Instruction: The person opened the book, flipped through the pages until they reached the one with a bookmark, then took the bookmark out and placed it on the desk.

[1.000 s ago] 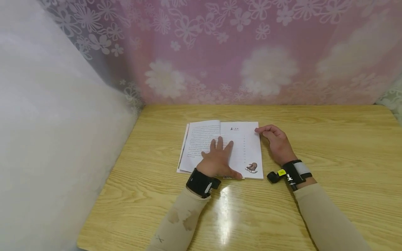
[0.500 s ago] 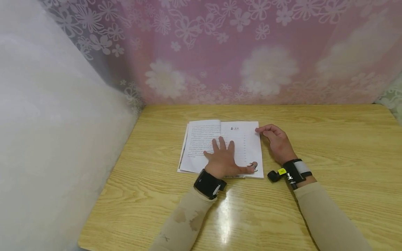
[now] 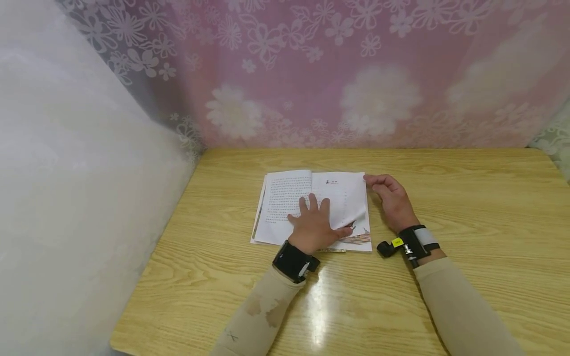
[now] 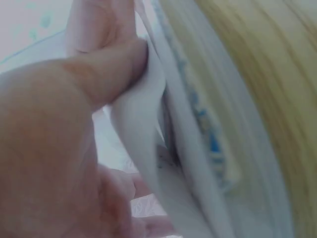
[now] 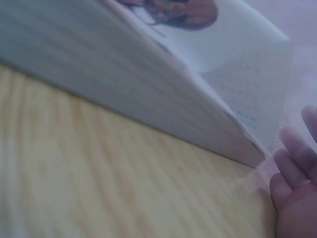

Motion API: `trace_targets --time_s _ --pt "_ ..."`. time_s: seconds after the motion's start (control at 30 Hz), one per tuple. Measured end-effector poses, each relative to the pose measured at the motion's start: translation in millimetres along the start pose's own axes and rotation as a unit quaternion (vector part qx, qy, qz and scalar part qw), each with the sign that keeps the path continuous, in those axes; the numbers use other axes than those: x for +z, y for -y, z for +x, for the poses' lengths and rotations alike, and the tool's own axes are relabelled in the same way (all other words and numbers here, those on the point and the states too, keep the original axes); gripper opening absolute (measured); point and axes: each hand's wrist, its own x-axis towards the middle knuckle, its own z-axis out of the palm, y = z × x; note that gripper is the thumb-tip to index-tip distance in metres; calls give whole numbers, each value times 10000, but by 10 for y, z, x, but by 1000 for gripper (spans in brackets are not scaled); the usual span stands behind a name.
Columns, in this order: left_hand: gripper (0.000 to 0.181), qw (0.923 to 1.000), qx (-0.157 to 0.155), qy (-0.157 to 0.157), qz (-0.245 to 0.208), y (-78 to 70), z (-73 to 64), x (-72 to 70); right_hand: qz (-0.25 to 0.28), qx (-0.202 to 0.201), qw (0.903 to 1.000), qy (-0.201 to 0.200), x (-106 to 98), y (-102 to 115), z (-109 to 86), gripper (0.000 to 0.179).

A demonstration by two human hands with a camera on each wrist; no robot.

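An open book (image 3: 280, 198) lies on the wooden table, printed text on its left page and a heading on its right page (image 3: 334, 190). My left hand (image 3: 311, 222) rests across the middle with fingers spread. Its thumb (image 4: 114, 67) presses on the right page, whose lower part bends up, baring a coloured picture (image 3: 358, 240) on the sheet beneath. My right hand (image 3: 394, 202) is at the book's upper right corner, fingertips close to it. In the right wrist view, the raised page (image 5: 252, 84) stands off the page block, and the fingers (image 5: 292, 166) look loosely bent beside the corner.
The wooden table (image 3: 200, 277) extends around the book. Behind it hangs a pink flowered curtain (image 3: 311, 99), and a white surface (image 3: 89, 198) borders the left side. Both wrists carry black straps with small cameras.
My left hand first slid right, its thumb moving over the rocking-chair picture; then the thumb drew back and the right page's lower corner lifted. My right fingertips shifted slightly up at the corner.
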Motion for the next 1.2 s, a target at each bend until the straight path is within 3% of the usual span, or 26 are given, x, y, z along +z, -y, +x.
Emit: trace_targets --time_s 0.17,0.3,0.47,0.53,0.63,0.7,0.8,0.87,0.97,1.07,1.13,1.2 --pt "65 9951 443 -535 -708 149 -11 -59 32 -67 9999 111 26 -37 19 31" --pt "29 9783 1176 -1333 -1069 267 -37 -145 -317 -51 9995 78 35 -44 26 31" --pt "17 9574 1674 -1831 -1478 335 -50 -192 -376 -112 9992 -33 18 -49 27 35" --pt "37 9520 1851 -2013 -1376 358 -36 -196 -256 -71 9996 -11 12 -50 22 35" --pt "69 9422 2276 -2330 -787 408 -3 -220 -139 6 9999 49 3 -52 15 35" --pt "66 9343 2577 -2433 -382 448 15 -253 -39 46 10000 78 -2 -53 10 35" --pt "41 9286 2804 -2429 -137 508 11 -327 -25 74 9999 99 -7 -62 12 35" --pt "28 9314 2764 -2368 -71 555 -4 -387 -20 106 9999 120 -2 -58 12 35" --pt "32 9401 2529 -2274 217 643 -39 -483 -116 113 9997 157 4 -40 10 35" --pt "34 9539 2129 -1993 709 711 -70 -564 -200 46 9997 162 -1 -15 5 35" --pt "35 9676 1745 -1557 953 723 -83 -595 -180 1 9997 156 -6 0 0 36" --pt "38 9841 1266 -894 867 705 -95 -599 -98 7 9998 166 -6 14 -11 36"
